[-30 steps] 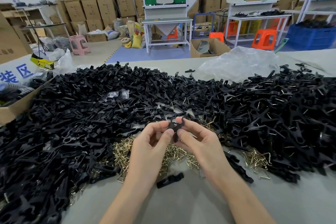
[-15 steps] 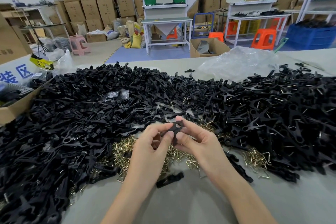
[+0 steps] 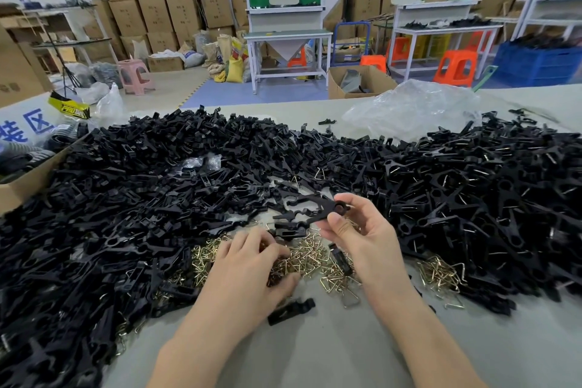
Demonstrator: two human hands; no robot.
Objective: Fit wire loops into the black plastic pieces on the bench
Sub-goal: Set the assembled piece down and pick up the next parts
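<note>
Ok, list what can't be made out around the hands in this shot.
Head view: whether the left hand has pinched one of the brass wire loops; its own curled fingers cover the spot.
Head view: whether the black plastic piece in the right hand already carries a loop; thumb and finger cover its hub.
Head view: the cardboard box is cut off by the left edge.
</note>
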